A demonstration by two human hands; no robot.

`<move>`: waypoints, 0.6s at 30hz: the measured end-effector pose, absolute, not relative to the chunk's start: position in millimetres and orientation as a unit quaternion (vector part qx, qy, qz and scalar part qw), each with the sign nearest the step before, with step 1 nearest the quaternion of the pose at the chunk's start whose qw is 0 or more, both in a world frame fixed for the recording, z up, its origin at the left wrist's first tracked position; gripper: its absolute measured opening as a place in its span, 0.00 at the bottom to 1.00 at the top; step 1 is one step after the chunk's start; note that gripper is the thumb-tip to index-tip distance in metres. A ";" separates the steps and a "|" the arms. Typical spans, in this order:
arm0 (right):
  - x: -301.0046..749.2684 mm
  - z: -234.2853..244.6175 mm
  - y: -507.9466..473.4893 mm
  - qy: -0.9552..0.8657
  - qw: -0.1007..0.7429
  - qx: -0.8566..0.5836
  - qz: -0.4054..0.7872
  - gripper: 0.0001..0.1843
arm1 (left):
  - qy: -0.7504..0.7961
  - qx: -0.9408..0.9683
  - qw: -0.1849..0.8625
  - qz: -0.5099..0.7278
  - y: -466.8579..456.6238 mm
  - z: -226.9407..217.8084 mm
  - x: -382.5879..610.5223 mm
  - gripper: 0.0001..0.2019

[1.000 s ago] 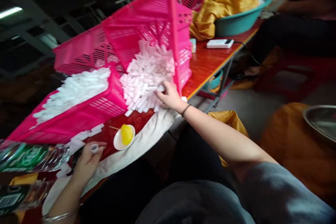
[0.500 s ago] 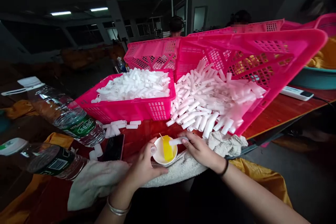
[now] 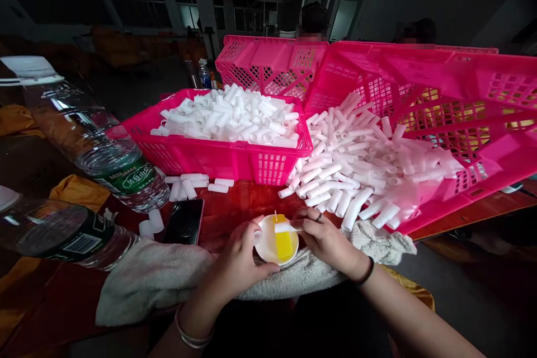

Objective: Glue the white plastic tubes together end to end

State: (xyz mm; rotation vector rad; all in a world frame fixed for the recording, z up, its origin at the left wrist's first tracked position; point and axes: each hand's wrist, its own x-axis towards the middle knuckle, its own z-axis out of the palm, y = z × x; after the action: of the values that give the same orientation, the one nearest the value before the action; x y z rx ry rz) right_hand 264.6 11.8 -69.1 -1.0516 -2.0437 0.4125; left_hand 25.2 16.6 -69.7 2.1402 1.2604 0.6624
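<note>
My left hand grips a small white bowl by its left side, with the thumb along the near rim. A short white tube shows its open end at those fingers. Inside the bowl stands a yellow block, with a thin pale stick poking up behind it. My right hand, at the bowl's right, pinches another white tube, which reaches across the upper part of the block. Whether the tube presses on it I cannot tell. Under the bowl lies a pale towel.
A pink basket heaped with white tubes stands behind; more loose tubes spill from a tipped pink basket at right. On the left are two water bottles, a phone and a few tubes. People sit beyond the baskets.
The tube in my right hand has moved left, from the block's right edge to across its upper part. My left hand still holds the bowl. The whole view has shifted.
</note>
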 end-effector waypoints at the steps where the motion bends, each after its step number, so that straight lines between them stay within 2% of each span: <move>1: 265.0 -68.4 11.6 -0.793 0.392 -0.424 0.195 0.12 | 0.468 0.799 0.283 0.250 16.8 -71.0 25.0 0.41; 5: 264.8 -63.9 8.4 -0.732 0.388 -0.474 0.298 0.16 | 0.463 0.797 0.297 0.250 17.4 -75.5 24.3 0.42; 8: 263.7 -62.2 5.9 -0.758 0.378 -0.473 0.243 0.10 | 0.451 0.800 0.299 0.261 17.1 -76.1 24.7 0.43; 11: 263.4 -64.2 4.8 -0.791 0.384 -0.436 0.190 0.09 | 0.450 0.798 0.294 0.271 16.4 -73.9 25.4 0.42; 16: 265.0 -68.4 3.6 -0.736 0.382 -0.475 0.295 0.13 | 0.454 0.797 0.288 0.276 15.8 -70.4 25.9 0.40; 18: 266.0 -68.5 3.4 -0.743 0.376 -0.478 0.279 0.10 | 0.452 0.798 0.284 0.280 16.0 -70.7 26.0 0.39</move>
State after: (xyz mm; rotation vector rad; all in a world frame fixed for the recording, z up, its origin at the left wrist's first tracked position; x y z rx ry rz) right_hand 266.0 3.4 -68.5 -1.2228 -1.9016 0.7129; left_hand 26.0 16.0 -70.7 2.1362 1.2091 0.7496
